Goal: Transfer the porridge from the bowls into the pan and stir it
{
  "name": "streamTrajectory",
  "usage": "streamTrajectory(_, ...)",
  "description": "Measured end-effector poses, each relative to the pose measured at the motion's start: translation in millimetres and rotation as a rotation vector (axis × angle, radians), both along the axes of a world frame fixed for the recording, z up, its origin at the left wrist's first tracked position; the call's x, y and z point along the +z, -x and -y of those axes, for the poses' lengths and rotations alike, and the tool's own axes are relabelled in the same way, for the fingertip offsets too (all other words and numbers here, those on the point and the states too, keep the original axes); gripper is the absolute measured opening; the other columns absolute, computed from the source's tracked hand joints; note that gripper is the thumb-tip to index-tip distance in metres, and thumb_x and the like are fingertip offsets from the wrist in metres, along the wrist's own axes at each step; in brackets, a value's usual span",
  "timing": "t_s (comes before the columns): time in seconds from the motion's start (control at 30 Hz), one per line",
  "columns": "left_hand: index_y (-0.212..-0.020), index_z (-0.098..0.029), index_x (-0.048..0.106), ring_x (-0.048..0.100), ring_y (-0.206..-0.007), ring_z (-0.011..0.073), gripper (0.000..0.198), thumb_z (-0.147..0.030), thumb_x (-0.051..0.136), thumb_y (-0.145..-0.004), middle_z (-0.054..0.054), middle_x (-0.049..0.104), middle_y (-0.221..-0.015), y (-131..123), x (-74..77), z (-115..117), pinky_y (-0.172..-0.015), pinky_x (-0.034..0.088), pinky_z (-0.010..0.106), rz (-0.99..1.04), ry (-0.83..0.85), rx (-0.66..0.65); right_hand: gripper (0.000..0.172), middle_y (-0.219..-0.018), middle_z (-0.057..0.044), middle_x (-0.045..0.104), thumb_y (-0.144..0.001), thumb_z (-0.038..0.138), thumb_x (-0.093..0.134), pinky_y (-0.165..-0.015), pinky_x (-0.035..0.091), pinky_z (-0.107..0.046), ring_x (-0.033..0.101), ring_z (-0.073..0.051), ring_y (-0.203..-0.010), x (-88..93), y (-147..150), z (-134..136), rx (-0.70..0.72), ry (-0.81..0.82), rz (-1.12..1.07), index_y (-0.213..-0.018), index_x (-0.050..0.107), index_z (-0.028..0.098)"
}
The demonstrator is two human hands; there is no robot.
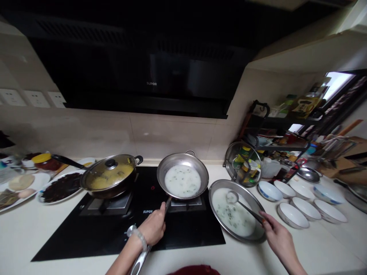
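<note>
My left hand (pixel 154 228) is closed around the long metal handle (pixel 140 262) of a steel wok (pixel 204 177), which sits over the right burner. White soup with green flecks (pixel 182 179) fills the wok's bottom. In my right hand (pixel 279 236) is a ladle (pixel 246 208), gripped by its dark handle. Its bowl dips into similar white soup with green bits (pixel 229 214) in a wide steel basin (pixel 213 198) on the counter, right of the stove.
A glass-lidded pan (pixel 111 179) with yellow food covers the left burner. Plates of dark food (pixel 61 187) and eggs stand farther left. Several bowls (pixel 292 215), a glass lid (pixel 243 164) and a condiment rack (pixel 281 147) occupy the right. The range hood (pixel 143 76) hangs above.
</note>
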State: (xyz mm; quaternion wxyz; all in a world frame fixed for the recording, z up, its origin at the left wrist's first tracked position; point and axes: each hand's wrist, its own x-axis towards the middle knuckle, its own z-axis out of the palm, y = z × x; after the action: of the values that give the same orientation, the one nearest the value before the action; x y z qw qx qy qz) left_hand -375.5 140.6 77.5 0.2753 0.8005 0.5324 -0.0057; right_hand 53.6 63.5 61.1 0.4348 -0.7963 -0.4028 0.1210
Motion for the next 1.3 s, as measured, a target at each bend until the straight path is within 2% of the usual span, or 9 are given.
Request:
streamTrajectory(0.17, -0.144, 0.000, 0.016, 0.052, -0.118, 0.0267, 0.072, -0.015, 0.043, -0.079, 0.025, 0.054, -0.125, 0.4, 1.5, 0.8, -0.099, 0.036, 0.033, -0.002, 0.012, 0.006, 0.042, -0.106, -0.009, 0.070, -0.063, 0.027, 0.047, -0.081, 0.052, -0.037, 0.066, -0.027, -0.094, -25.4, -6.3, 14.4, 0.318, -0.004, 0.351, -0.099, 0.069, 0.024)
streamTrajectory(0.27, -0.144, 0.002, 0.016, 0.052, -0.117, 0.0277, 0.072, -0.015, 0.043, -0.079, 0.026, 0.054, -0.125, 0.4, 1.7, 1.1, -0.098, 0.037, 0.034, 0.022, 0.012, 0.009, 0.043, -0.106, -0.008, 0.069, -0.064, 0.027, 0.048, -0.081, 0.051, -0.037, 0.065, -0.026, -0.094, -16.2, -1.5, 12.5, 0.296, -0.040, 0.356, -0.102, 0.068, 0.024)
streamTrajectory(0.43, -0.144, 0.003, 0.016, 0.052, -0.117, 0.0277, 0.073, -0.016, 0.043, -0.079, 0.025, 0.054, -0.124, 0.8, -0.5, 0.1, -0.099, 0.036, 0.034, 0.009, 0.003, -0.004, 0.050, -0.073, -0.007, 0.068, -0.069, 0.042, 0.056, -0.054, 0.048, -0.032, 0.061, -0.022, -0.062, 32.5, 27.8, -8.9, -0.040, -0.144, -0.057, -0.111, 0.066, 0.017)
streamTrajectory(0.53, -0.144, 0.003, 0.016, 0.052, -0.118, 0.0274, 0.074, -0.017, 0.044, -0.078, 0.025, 0.054, -0.125, 1.0, -1.1, -0.2, -0.099, 0.036, 0.034, 0.014, 0.000, 0.001, 0.065, -0.061, -0.001, 0.061, -0.064, 0.042, 0.064, -0.041, 0.037, -0.024, 0.046, -0.012, -0.045, 55.1, 56.5, -25.7, 0.095, -0.229, -0.432, -0.121, 0.057, 0.012)
streamTrajectory(0.67, -0.145, -0.001, 0.016, 0.053, -0.116, 0.0260, 0.074, -0.016, 0.045, -0.078, 0.023, 0.055, -0.125, 0.5, -0.7, 0.0, -0.098, 0.037, 0.032, 0.002, 0.005, 0.017, 0.047, -0.053, 0.003, 0.053, -0.063, 0.034, 0.062, -0.038, 0.031, -0.020, 0.044, -0.010, -0.043, 57.1, 92.2, -50.6, 0.318, 0.057, -0.595, -0.104, 0.063, 0.010)
streamTrajectory(0.8, -0.145, 0.000, 0.017, 0.052, -0.118, 0.0267, 0.074, -0.016, 0.045, -0.078, 0.024, 0.054, -0.126, 0.4, -0.9, 0.0, -0.098, 0.037, 0.032, 0.010, 0.006, 0.010, 0.039, -0.058, -0.001, 0.059, -0.075, 0.030, 0.047, -0.044, 0.038, -0.023, 0.053, -0.014, -0.050, 43.3, 113.1, -79.7, 0.463, 0.110, -0.337, -0.107, 0.063, 0.013)
streamTrajectory(0.97, -0.145, -0.002, 0.017, 0.052, -0.118, 0.0271, 0.074, -0.016, 0.045, -0.078, 0.023, 0.054, -0.126, 0.9, -2.4, 0.1, -0.098, 0.038, 0.032, 0.021, -0.006, 0.021, 0.040, -0.086, -0.012, 0.070, -0.080, 0.017, 0.036, -0.078, 0.045, -0.031, 0.064, -0.022, -0.085, 38.0, 126.5, -107.9, 0.684, 0.195, 0.223, -0.106, 0.065, 0.011)
streamTrajectory(1.1, -0.145, 0.000, 0.017, 0.053, -0.117, 0.0265, 0.075, -0.015, 0.046, -0.077, 0.023, 0.056, -0.124, 0.6, -2.5, 0.6, -0.097, 0.039, 0.031, 0.038, -0.007, 0.013, 0.036, -0.099, -0.014, 0.069, -0.079, 0.013, 0.040, -0.084, 0.039, -0.030, 0.060, -0.023, -0.098, 37.2, 135.0, -117.1, 0.715, 0.259, 0.296, -0.104, 0.066, 0.013)
streamTrajectory(1.3, -0.144, 0.000, 0.018, 0.054, -0.116, 0.0271, 0.074, -0.016, 0.046, -0.077, 0.025, 0.056, -0.123, -0.5, 0.0, 1.9, -0.096, 0.040, 0.032, 0.039, -0.011, 0.018, 0.022, -0.049, 0.001, 0.048, -0.069, 0.008, 0.051, -0.058, 0.033, -0.024, 0.049, -0.013, -0.060, 36.7, 139.6, -128.1, 0.659, 0.361, 0.078, -0.049, 0.049, 0.018)
